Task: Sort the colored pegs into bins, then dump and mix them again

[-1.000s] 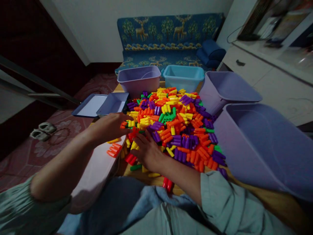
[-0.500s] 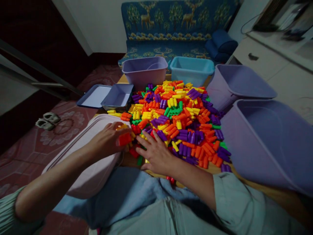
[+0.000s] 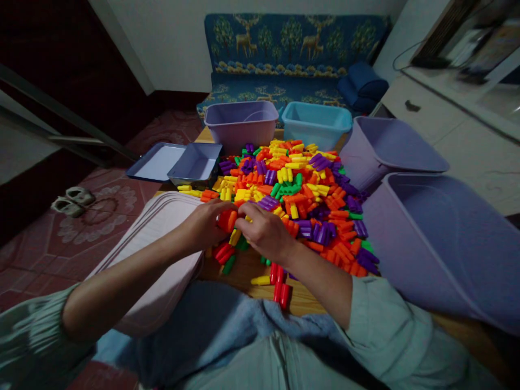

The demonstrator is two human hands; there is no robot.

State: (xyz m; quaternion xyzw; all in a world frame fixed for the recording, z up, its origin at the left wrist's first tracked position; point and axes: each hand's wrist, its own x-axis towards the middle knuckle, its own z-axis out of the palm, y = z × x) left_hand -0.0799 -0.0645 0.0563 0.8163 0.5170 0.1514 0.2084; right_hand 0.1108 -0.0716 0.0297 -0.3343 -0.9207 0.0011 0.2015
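Observation:
A big heap of plastic pieces [image 3: 288, 187] in yellow, orange, purple, green and red covers much of the wooden table [image 3: 303, 298]. At the heap's near left side, my left hand [image 3: 211, 222] is closed round orange-red pieces [image 3: 227, 220]. My right hand [image 3: 264, 230] is right beside it, its fingers curled inward at those pieces; what its fingertips grip is hidden. Below my left hand lie red pieces [image 3: 223, 252] and a green one [image 3: 228, 265]. Nearer to my body, more red pieces [image 3: 281, 281] and a yellow one [image 3: 260, 280] rest on the wood.
Stacked pale lids [image 3: 150, 238] lie at the left. Behind them are an open metal tin [image 3: 195, 165] and its lid [image 3: 156, 161]. Purple bins [image 3: 241, 127] [image 3: 439, 244] and a blue bin [image 3: 317, 122] stand round the heap. A patterned sofa [image 3: 292, 54] is beyond.
My right hand has lifted off the pieces, curled its fingers and come up to my left hand. My left hand has moved right, still holding orange-red pieces. The view has shifted slightly.

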